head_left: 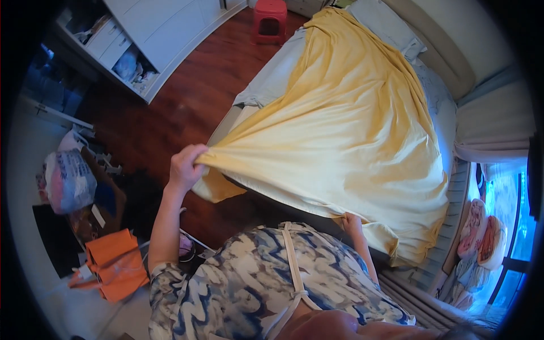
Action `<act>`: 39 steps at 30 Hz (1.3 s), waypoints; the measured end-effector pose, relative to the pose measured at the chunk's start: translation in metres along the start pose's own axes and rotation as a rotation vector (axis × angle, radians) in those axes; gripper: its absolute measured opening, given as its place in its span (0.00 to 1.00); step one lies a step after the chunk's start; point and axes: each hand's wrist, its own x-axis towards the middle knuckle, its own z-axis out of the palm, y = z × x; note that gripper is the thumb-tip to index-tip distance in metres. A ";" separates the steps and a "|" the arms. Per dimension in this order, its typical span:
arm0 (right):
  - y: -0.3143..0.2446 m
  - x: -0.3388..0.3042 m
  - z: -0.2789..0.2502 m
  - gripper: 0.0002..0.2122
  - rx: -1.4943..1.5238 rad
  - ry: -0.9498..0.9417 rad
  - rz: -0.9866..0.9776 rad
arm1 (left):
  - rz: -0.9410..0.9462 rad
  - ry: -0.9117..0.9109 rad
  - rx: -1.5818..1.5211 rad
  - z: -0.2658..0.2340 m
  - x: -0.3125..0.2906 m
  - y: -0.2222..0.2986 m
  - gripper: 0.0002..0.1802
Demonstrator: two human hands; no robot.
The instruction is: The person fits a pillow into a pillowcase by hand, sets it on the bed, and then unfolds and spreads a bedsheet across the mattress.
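A large yellow blanket (345, 119) lies spread and wrinkled over the bed, its near edge hanging at the foot end. My left hand (188, 166) is closed on a bunched part of that edge and holds it out past the bed's left side, so folds run tight toward it. A loose yellow flap dangles below this grip. My right hand (352, 224) is closed on the near edge further right, close to my body; its fingers are partly hidden by the cloth. Pale bed sheet (272, 68) shows along the left side.
A pillow (379, 25) rests by the headboard (436, 42). A red stool (268, 22) stands on the wood floor beyond the bed. White cabinets (164, 28) line the far left. An orange bag (117, 265) and a filled plastic bag (70, 181) are at left; a window (513, 226) is at right.
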 end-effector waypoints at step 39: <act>-0.427 0.071 0.007 0.10 1.206 0.092 -0.169 | -0.379 -0.577 -1.045 0.132 0.073 -0.248 0.20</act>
